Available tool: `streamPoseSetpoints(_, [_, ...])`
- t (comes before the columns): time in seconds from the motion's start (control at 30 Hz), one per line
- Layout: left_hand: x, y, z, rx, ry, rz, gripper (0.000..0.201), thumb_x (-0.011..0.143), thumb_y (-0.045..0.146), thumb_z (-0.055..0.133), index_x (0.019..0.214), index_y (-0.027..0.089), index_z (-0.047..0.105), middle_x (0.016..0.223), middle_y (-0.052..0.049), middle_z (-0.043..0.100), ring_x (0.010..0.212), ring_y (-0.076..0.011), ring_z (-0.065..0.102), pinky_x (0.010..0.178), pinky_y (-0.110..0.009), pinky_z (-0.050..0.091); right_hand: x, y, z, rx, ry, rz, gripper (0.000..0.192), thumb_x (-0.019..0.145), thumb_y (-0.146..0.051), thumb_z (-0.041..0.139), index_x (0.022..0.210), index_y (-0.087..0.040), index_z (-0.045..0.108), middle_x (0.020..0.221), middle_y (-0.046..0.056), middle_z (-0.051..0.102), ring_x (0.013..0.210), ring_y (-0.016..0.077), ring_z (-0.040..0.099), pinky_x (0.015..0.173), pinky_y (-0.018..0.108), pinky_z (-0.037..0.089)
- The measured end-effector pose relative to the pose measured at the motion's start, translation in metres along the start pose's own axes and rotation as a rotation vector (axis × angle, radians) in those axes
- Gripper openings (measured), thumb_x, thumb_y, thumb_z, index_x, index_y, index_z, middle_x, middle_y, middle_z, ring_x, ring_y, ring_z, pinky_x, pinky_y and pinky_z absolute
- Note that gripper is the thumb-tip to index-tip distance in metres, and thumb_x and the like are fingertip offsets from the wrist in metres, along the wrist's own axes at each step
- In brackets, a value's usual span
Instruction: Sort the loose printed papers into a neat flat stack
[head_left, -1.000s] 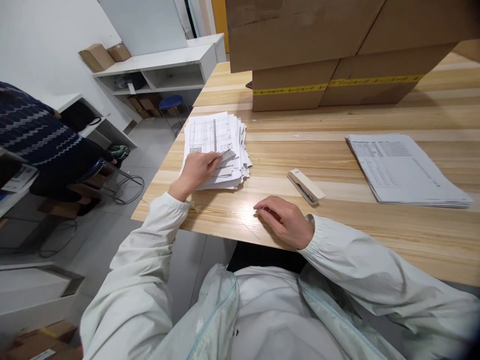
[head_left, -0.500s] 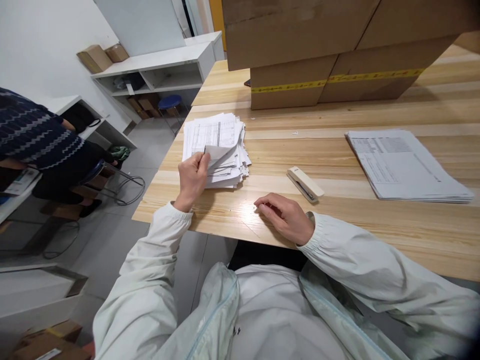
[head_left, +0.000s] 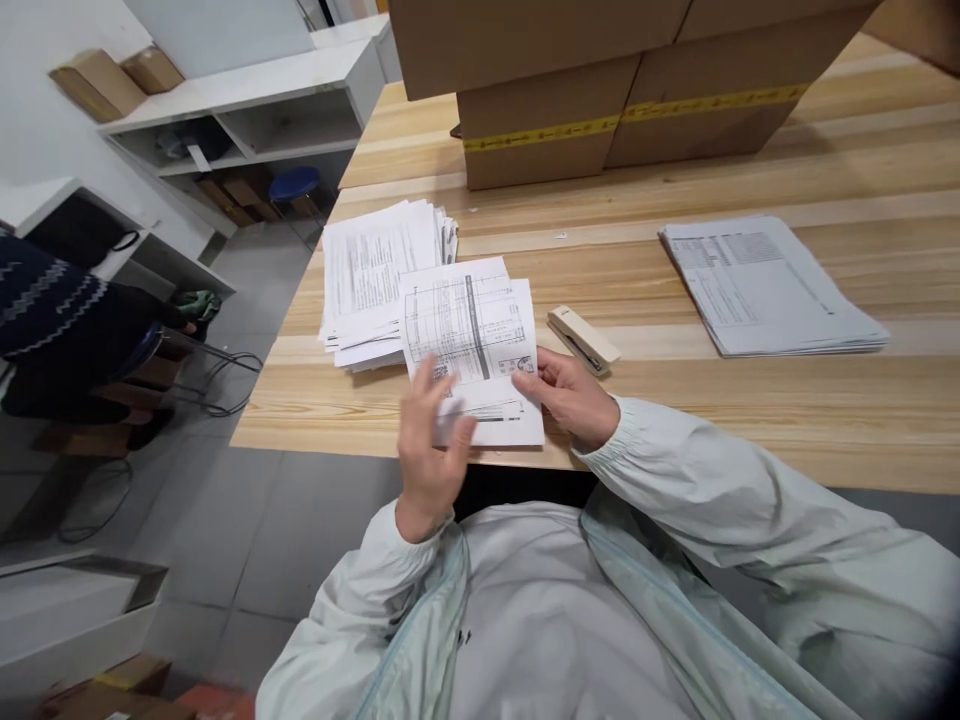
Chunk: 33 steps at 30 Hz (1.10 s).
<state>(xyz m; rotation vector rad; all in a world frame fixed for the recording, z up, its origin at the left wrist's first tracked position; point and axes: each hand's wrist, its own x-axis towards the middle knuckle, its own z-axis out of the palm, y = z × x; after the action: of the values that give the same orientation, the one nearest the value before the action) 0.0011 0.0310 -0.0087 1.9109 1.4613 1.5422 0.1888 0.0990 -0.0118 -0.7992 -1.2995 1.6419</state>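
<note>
Printed sheets of paper [head_left: 480, 330], overlapping unevenly, are in front of me by the table's near edge. My right hand [head_left: 574, 395] pinches their right side, thumb on top. Over their lower left corner is my left hand [head_left: 433, 440], fingers spread and slightly blurred; it grips nothing. Behind and to the left lies an untidy paper stack [head_left: 367, 265], partly covered by the sheets. A cream stapler [head_left: 583, 338] rests just beyond my right hand. Farther right is a neater paper pile [head_left: 765, 285].
Large cardboard boxes [head_left: 547, 130] with yellow tape stand at the back of the wooden table [head_left: 750, 415]. At the left, a person in a patterned top [head_left: 49, 300] sits by white shelves. A blue stool [head_left: 295, 184] stands beyond the table's left edge.
The sheets have come off the left stack toward me and to the right. My right hand has closed on them; my left hand has let go and opened. The view has shifted right.
</note>
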Motion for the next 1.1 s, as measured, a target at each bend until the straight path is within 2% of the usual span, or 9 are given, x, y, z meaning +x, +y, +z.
streamPoseSetpoints(0.1, [0.014, -0.009, -0.013, -0.181, 0.21, -0.318, 0.061, 0.089, 0.042, 0.071, 0.144, 0.028, 0.049, 0.158, -0.013, 0.044, 0.147, -0.0271, 0.044, 0.119, -0.043, 0.04, -0.001, -0.003, -0.002, -0.053, -0.038, -0.083, 0.043, 0.087, -0.05, 0.07, 0.114, -0.017, 0.071, 0.113, 0.01, 0.075, 0.098, 0.0208, 0.071, 0.093, 0.039, 0.056])
streamPoseSetpoints(0.23, [0.022, -0.016, -0.02, -0.462, 0.168, -0.525, 0.072, 0.079, 0.045, 0.081, 0.141, 0.025, 0.05, 0.141, -0.014, 0.062, 0.131, -0.0263, 0.06, 0.109, -0.038, 0.05, -0.005, -0.005, -0.003, -0.173, -0.201, -0.101, 0.04, 0.092, -0.044, 0.063, 0.121, -0.016, 0.069, 0.108, 0.009, 0.075, 0.093, 0.0194, 0.071, 0.086, 0.035, 0.058])
streamPoseSetpoints(0.3, [0.019, -0.016, -0.018, -0.502, 0.162, -0.519, 0.069, 0.077, 0.041, 0.084, 0.137, 0.024, 0.055, 0.134, -0.012, 0.067, 0.125, -0.0249, 0.064, 0.107, -0.036, 0.052, -0.008, -0.004, -0.003, -0.235, -0.171, -0.106, 0.049, 0.092, -0.039, 0.063, 0.135, -0.018, 0.06, 0.103, 0.008, 0.074, 0.084, 0.0168, 0.07, 0.079, 0.032, 0.058])
streamPoseSetpoints(0.43, [0.007, -0.014, -0.014, -0.454, 0.193, -0.459, 0.067, 0.078, 0.034, 0.083, 0.139, 0.026, 0.056, 0.137, -0.009, 0.066, 0.127, -0.0227, 0.063, 0.11, -0.033, 0.05, -0.011, -0.002, -0.002, -0.368, 0.052, -0.17, 0.082, 0.085, -0.027, 0.069, 0.157, -0.023, 0.032, 0.108, 0.006, 0.069, 0.065, 0.0089, 0.059, 0.061, 0.024, 0.051])
streamPoseSetpoints(0.6, [0.001, -0.014, -0.012, -0.326, 0.194, -0.37, 0.07, 0.083, 0.033, 0.079, 0.147, 0.029, 0.051, 0.15, -0.007, 0.057, 0.139, -0.023, 0.054, 0.116, -0.033, 0.044, -0.009, 0.0, -0.002, -0.295, 0.005, -0.147, 0.084, 0.082, -0.029, 0.071, 0.157, -0.022, 0.033, 0.102, 0.004, 0.066, 0.073, 0.0105, 0.062, 0.064, 0.025, 0.052])
streamPoseSetpoints(0.83, [-0.004, -0.015, -0.011, -0.275, 0.19, -0.291, 0.087, 0.086, 0.033, 0.075, 0.159, 0.036, 0.028, 0.162, -0.005, 0.043, 0.147, -0.0231, 0.044, 0.119, -0.036, 0.041, -0.006, -0.001, -0.004, -0.133, -0.003, -0.069, 0.091, 0.077, -0.037, 0.081, 0.154, -0.02, 0.037, 0.109, 0.007, 0.067, 0.085, 0.0126, 0.066, 0.073, 0.027, 0.057])
streamPoseSetpoints(0.93, [-0.009, -0.018, -0.013, -0.278, 0.207, -0.31, 0.071, 0.085, 0.035, 0.076, 0.15, 0.032, 0.047, 0.147, -0.007, 0.06, 0.134, -0.0233, 0.058, 0.111, -0.034, 0.049, -0.006, -0.002, -0.002, -0.083, -0.003, -0.05, 0.095, 0.075, -0.039, 0.083, 0.155, -0.02, 0.035, 0.112, 0.008, 0.068, 0.088, 0.013, 0.068, 0.077, 0.027, 0.058])
streamPoseSetpoints(1.0, [-0.011, -0.021, -0.015, -0.26, 0.224, -0.352, 0.044, 0.084, 0.036, 0.077, 0.126, 0.025, 0.07, 0.12, -0.006, 0.076, 0.113, -0.0224, 0.071, 0.098, -0.032, 0.056, -0.006, -0.003, -0.001, -0.066, -0.014, -0.048, 0.097, 0.074, -0.04, 0.084, 0.155, -0.02, 0.033, 0.112, 0.008, 0.068, 0.091, 0.0143, 0.069, 0.08, 0.028, 0.059])
streamPoseSetpoints(1.1, [-0.015, -0.023, -0.019, -0.241, 0.189, -0.399, 0.018, 0.079, 0.034, 0.079, 0.093, 0.022, 0.082, 0.09, -0.003, 0.081, 0.087, -0.0211, 0.075, 0.08, -0.029, 0.06, -0.007, -0.006, -0.002, -0.142, -0.014, -0.105, 0.091, 0.076, -0.042, 0.081, 0.153, -0.022, 0.038, 0.112, 0.009, 0.07, 0.094, 0.0177, 0.07, 0.081, 0.031, 0.059])
